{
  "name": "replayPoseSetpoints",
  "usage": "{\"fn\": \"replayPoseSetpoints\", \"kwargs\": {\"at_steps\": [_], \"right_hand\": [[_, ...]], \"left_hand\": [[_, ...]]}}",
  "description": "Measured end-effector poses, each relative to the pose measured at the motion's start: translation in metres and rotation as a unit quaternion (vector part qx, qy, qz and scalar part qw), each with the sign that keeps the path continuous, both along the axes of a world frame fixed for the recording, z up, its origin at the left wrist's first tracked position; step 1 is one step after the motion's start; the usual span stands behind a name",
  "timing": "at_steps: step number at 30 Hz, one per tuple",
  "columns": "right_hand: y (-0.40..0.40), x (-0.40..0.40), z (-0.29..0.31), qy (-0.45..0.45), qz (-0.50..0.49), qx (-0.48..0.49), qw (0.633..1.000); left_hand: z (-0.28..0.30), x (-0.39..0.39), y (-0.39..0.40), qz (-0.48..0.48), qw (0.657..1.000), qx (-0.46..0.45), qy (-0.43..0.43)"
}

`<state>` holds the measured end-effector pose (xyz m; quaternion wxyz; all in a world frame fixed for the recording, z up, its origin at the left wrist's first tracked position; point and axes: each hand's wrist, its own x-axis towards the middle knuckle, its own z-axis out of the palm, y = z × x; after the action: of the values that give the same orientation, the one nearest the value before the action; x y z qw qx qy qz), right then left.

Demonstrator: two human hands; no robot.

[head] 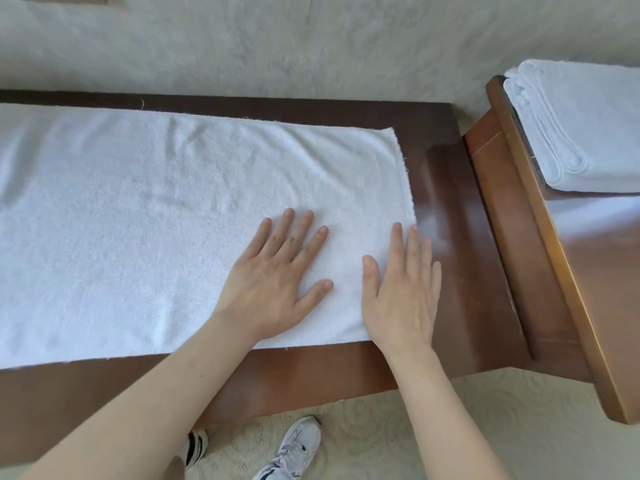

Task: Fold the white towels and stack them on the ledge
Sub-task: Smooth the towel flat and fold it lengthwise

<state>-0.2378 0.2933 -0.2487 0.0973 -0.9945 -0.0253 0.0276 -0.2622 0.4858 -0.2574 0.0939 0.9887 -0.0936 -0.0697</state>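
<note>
Glossy dark wood forms the low bench (446, 209), set against a pale patterned wall. Across it a white towel (156, 220) lies flat, running off the left edge and ending short of the bench's right end; its terry surface shows faint creases near the far edge. Both hands press flat with fingers spread: the left hand (277, 275) near the towel's front right corner, the right hand (403, 289) half over its right edge. Folded towels (585, 126) are stacked on the raised ledge (571, 271) at right. Sneakers (294, 448) stand on cream carpet (433, 427).

Both hands (273, 282) (403, 289) flat, fingers straight
</note>
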Motion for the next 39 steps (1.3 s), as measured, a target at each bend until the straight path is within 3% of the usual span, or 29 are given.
{"fn": "replayPoseSetpoints", "kwargs": {"at_steps": [4, 15, 17, 19, 21, 24, 27, 30, 32, 34, 36, 38, 39], "right_hand": [[-0.009, -0.004, 0.002, -0.119, -0.073, 0.027, 0.99], [-0.005, 0.015, 0.005, -0.055, -0.125, 0.02, 0.99], [0.0, 0.012, 0.012, -0.081, -0.097, 0.041, 0.991], [0.01, 0.007, 0.021, -0.105, -0.069, 0.083, 0.989], [0.028, 0.0, 0.033, -0.124, -0.022, 0.114, 0.986], [0.062, -0.013, 0.046, -0.131, 0.048, 0.143, 0.98], [0.095, -0.026, 0.048, -0.137, 0.097, 0.15, 0.974], [0.128, -0.037, 0.044, -0.183, 0.156, 0.092, 0.966], [0.151, -0.044, 0.041, -0.188, 0.193, 0.062, 0.961], [0.172, -0.052, 0.038, -0.168, 0.215, 0.037, 0.961], [0.191, -0.058, 0.036, -0.141, 0.218, 0.021, 0.965], [0.209, -0.063, 0.033, -0.11, 0.216, 0.009, 0.97], [0.216, -0.065, 0.032, -0.097, 0.214, 0.003, 0.972]], "left_hand": [[-0.005, 0.002, -0.008, 0.023, 1.0, 0.015, -0.008], [-0.003, 0.003, -0.016, -0.045, 0.999, 0.009, 0.011], [0.002, 0.002, -0.013, -0.041, 0.999, -0.023, 0.016], [0.008, 0.003, -0.012, -0.002, 0.991, -0.136, 0.021], [0.019, 0.006, -0.007, 0.088, 0.948, -0.305, 0.033], [0.039, 0.026, 0.008, 0.224, 0.798, -0.548, 0.109], [0.053, 0.052, 0.029, 0.273, 0.696, -0.643, 0.166], [0.057, 0.071, 0.057, 0.311, 0.645, -0.668, 0.202], [0.053, 0.077, 0.077, 0.313, 0.664, -0.647, 0.207], [0.048, 0.079, 0.096, 0.289, 0.712, -0.603, 0.212], [0.045, 0.08, 0.113, 0.206, 0.794, -0.526, 0.227], [0.045, 0.082, 0.128, 0.077, 0.887, -0.386, 0.244], [0.045, 0.082, 0.133, 0.016, 0.916, -0.319, 0.243]]}}
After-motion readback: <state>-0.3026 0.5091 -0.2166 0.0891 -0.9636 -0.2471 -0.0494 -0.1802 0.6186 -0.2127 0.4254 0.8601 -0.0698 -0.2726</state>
